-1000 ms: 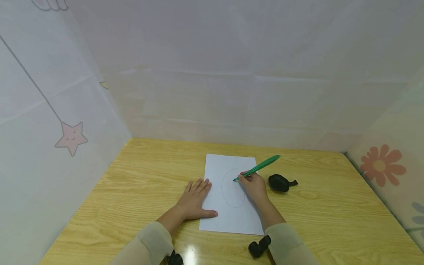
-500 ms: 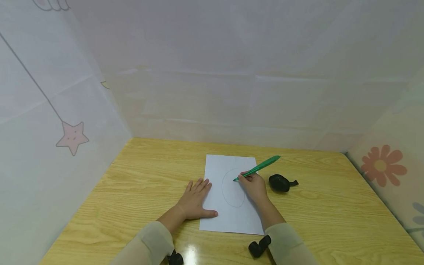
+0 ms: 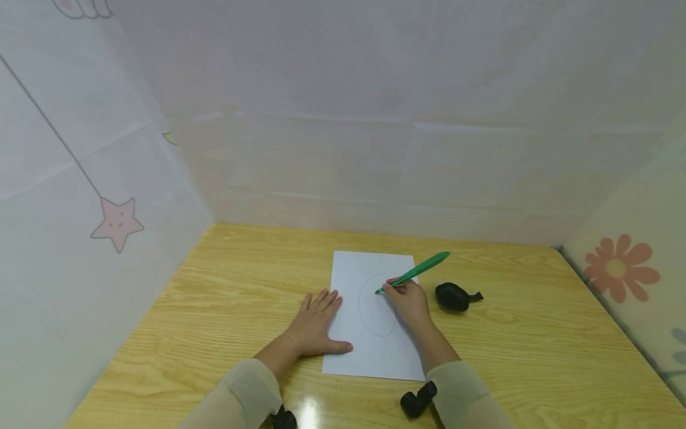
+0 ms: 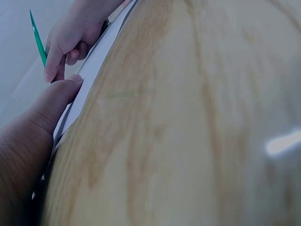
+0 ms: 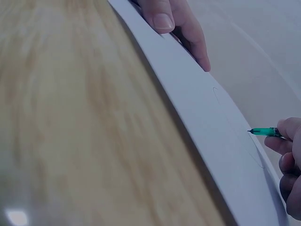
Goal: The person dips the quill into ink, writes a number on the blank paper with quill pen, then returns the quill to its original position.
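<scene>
A white sheet of paper lies on the wooden table, bearing a thin oval line drawn in its middle. My left hand rests flat with fingers spread across the sheet's left edge, its thumb on the paper. With thumb and fingers my right hand pinches a green pen, which slants up to the right. The pen's dark tip is inside the oval, close over the paper. In the right wrist view, the pen points at the sheet between the ends of a faint curved line.
A black rounded object with a short tail lies on the table right of the paper. Black wrist-worn pieces hang by both sleeves. A pale cloth wall rises behind the table, with printed side cloths left and right.
My right hand and the pen have shifted very slightly to the left. The left hand and the paper stay where they were.
</scene>
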Tool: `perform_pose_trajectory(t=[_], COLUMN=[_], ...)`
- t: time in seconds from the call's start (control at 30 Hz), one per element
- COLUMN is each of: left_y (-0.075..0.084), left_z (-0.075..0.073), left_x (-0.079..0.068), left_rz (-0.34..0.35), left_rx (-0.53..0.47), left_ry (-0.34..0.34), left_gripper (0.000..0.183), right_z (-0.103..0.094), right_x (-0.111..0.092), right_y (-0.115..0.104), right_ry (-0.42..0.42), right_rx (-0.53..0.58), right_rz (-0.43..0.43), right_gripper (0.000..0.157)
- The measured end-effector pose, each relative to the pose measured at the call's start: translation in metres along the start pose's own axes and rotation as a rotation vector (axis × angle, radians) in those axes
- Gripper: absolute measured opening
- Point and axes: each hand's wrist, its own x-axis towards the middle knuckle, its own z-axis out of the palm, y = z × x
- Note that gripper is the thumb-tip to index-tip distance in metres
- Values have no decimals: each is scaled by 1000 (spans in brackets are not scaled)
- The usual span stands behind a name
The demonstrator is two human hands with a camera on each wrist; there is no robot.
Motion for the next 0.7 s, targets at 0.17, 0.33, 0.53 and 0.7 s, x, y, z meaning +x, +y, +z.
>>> perform_pose_trajectory(t=[0.17,0.33,0.53,0.7], left_y=[0,0,0,0], left_z=[-1,0,0,0], left_x=[0,0,0,0], left_rz=[2,1,-2,-2], left_rx=[1,4,0,-1], left_ry=[2,2,-3,-2], left_gripper=[107,107,106,106], right_z=[1,2,3,5], right_x=[0,-1,-3,-3], right_y=[-1,-3,-4,-5], right_ry=[-4,-4,-6,-6], right_rx=[-4,-9,-6,3], right_rz=[3,-8,-21,-23], right_gripper=[26,25,26,25])
